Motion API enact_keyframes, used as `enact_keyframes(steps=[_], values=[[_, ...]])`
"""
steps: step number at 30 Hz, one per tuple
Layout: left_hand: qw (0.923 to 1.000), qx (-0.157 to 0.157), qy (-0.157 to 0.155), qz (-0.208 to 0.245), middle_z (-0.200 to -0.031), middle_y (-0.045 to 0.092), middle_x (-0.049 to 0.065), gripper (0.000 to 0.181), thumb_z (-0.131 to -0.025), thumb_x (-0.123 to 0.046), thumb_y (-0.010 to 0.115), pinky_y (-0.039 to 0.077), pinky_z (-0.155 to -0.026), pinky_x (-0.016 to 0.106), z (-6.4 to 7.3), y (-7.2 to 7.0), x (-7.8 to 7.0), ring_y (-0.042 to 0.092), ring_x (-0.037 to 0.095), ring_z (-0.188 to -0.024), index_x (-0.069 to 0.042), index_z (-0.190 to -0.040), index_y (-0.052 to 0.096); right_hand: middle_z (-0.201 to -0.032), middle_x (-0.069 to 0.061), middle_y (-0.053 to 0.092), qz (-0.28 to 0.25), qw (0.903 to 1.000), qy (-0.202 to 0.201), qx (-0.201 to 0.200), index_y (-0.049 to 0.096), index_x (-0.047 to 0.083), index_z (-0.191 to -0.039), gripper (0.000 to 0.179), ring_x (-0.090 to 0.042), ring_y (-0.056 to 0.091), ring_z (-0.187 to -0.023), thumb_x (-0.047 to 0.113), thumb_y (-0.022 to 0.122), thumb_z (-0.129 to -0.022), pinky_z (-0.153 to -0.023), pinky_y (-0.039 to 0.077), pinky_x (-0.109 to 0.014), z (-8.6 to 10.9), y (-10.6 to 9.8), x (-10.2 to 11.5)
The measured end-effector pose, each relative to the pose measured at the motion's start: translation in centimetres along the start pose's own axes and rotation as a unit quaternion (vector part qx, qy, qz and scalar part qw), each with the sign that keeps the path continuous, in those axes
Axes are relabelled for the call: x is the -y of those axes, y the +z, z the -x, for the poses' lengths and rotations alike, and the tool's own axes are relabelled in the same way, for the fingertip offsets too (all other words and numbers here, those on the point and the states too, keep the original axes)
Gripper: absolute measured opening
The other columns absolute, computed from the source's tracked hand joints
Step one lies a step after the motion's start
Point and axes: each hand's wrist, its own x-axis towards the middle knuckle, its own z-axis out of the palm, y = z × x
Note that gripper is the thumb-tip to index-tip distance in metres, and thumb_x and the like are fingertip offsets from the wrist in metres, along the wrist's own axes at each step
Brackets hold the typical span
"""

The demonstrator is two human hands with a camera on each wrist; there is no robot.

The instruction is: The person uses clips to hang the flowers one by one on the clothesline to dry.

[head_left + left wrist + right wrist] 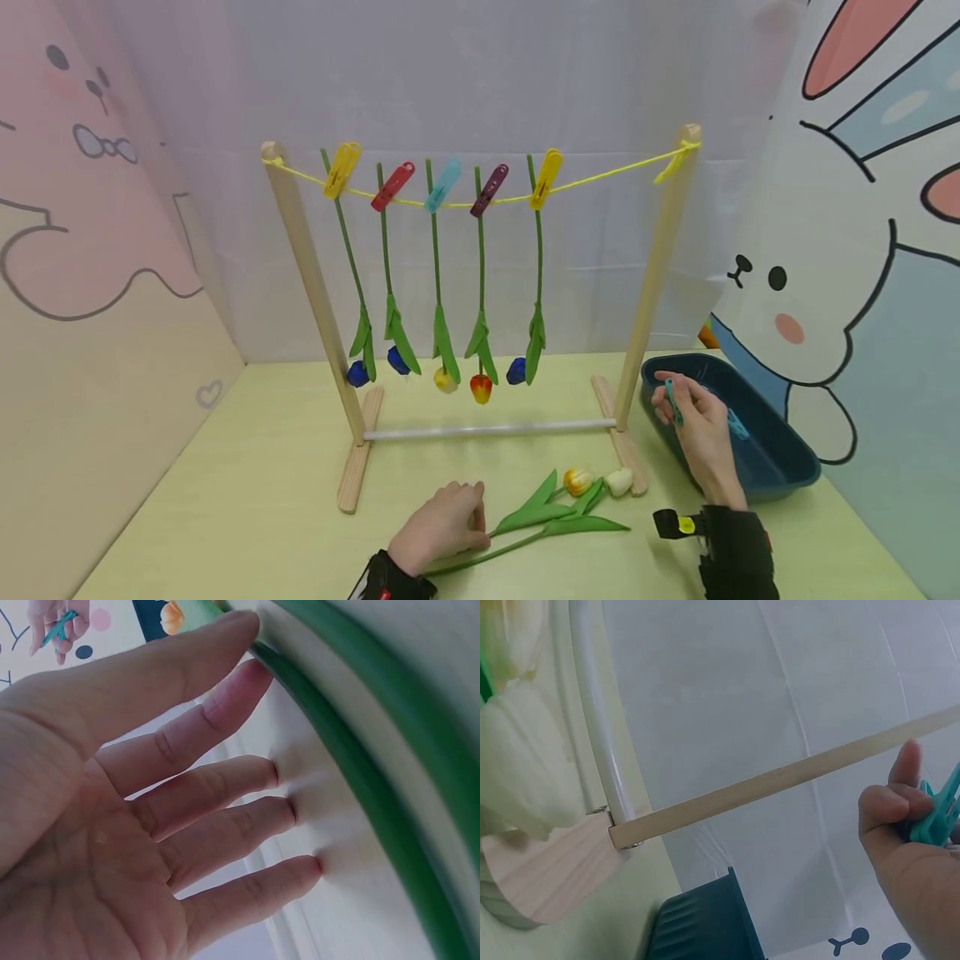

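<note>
In the head view, my left hand [444, 527] is low over the table at the stems of two tulips. One is a yellow-orange tulip [578, 482], the other a white tulip [619, 482]. The left wrist view shows its fingers loosely extended, thumb and index fingertips close against a green stem [352, 772]; whether they pinch it is unclear. My right hand [701, 429] pinches a teal clothespin [673, 402] above the dark blue basin [776, 483]. Several tulips hang upside down from a yellow line [600, 176], held by clothespins such as the yellow clothespin [546, 179].
A wooden stand with a right post [660, 275] and left post [315, 292] carries the line. A white bar [487, 432] joins the posts low down. Another blue clothespin [737, 424] lies inside the basin. Bunny-printed panels [892, 350] flank the table.
</note>
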Motion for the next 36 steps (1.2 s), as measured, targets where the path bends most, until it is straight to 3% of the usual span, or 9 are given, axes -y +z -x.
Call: enact_keyframes(steps=[5,9,19,27,31,36], values=[[0.9999,-0.008,0.003,-0.011,-0.075,0.056,-0.007,0.023,-0.08,-0.016,0.085,0.039,-0.062,0.022,0.02,0.0,-0.06,0.047,0.007,-0.071,-0.017,-0.078,0.062,-0.082,0.002,0.067,-0.019,0.9995,-0.008,-0.022,0.066,0.008,-0.11,0.024,-0.014,0.048,-0.067,0.02,0.046,-0.108,-0.06,0.042,-0.023,-0.04,0.09,0.1],[0.9997,-0.012,0.003,-0.02,-0.075,0.055,-0.007,0.024,-0.08,-0.015,0.085,0.039,-0.063,0.022,0.13,-0.02,0.01,0.047,0.007,-0.073,-0.017,-0.078,0.061,-0.082,0.003,0.07,-0.003,0.999,-0.023,-0.039,0.067,0.006,-0.107,0.025,-0.01,0.053,-0.067,0.018,0.045,-0.108,-0.061,0.044,-0.021,0.0,0.12,0.2],[0.9997,0.019,0.006,-0.015,-0.077,0.059,-0.008,0.015,-0.082,-0.015,0.079,0.042,-0.063,0.023,-0.17,-0.39,0.48,0.053,0.008,-0.074,-0.018,-0.078,0.066,-0.084,0.004,0.068,0.04,0.9973,-0.04,-0.047,0.068,0.007,-0.103,0.026,-0.008,0.057,-0.073,0.014,0.044,-0.108,-0.062,0.045,-0.025,-0.02,0.17,0.44],[0.9997,0.024,0.007,0.007,-0.079,0.064,-0.007,0.009,-0.081,-0.017,0.075,0.039,-0.06,0.021,-0.33,-0.76,0.63,0.051,0.006,-0.073,-0.017,-0.078,0.067,-0.078,0.007,0.056,0.11,0.9927,-0.037,-0.034,0.062,-0.014,-0.108,0.038,-0.009,0.052,-0.075,0.018,0.041,-0.11,-0.069,0.045,-0.023,-0.04,0.13,0.34],[0.9995,0.018,0.011,0.023,-0.08,0.066,-0.006,0.011,-0.081,-0.018,0.074,0.038,-0.057,0.019,-0.38,-0.72,0.68,0.05,0.005,-0.068,-0.018,-0.073,0.067,-0.075,0.007,0.054,0.132,0.9901,-0.035,-0.032,0.064,-0.01,-0.107,0.036,-0.01,0.051,-0.073,0.017,0.041,-0.11,-0.071,0.045,-0.023,0.01,0.09,0.31],[0.9997,0.0,0.011,0.023,-0.07,0.056,-0.012,0.015,-0.084,-0.019,0.072,0.036,-0.052,0.018,-0.3,-0.63,0.63,0.043,0.003,-0.059,-0.018,-0.071,0.065,-0.094,0.015,0.065,0.116,0.9923,-0.035,-0.027,0.069,0.002,-0.104,0.031,-0.008,0.05,-0.075,0.015,0.041,-0.11,-0.074,0.043,-0.02,0.13,-0.01,0.27]])
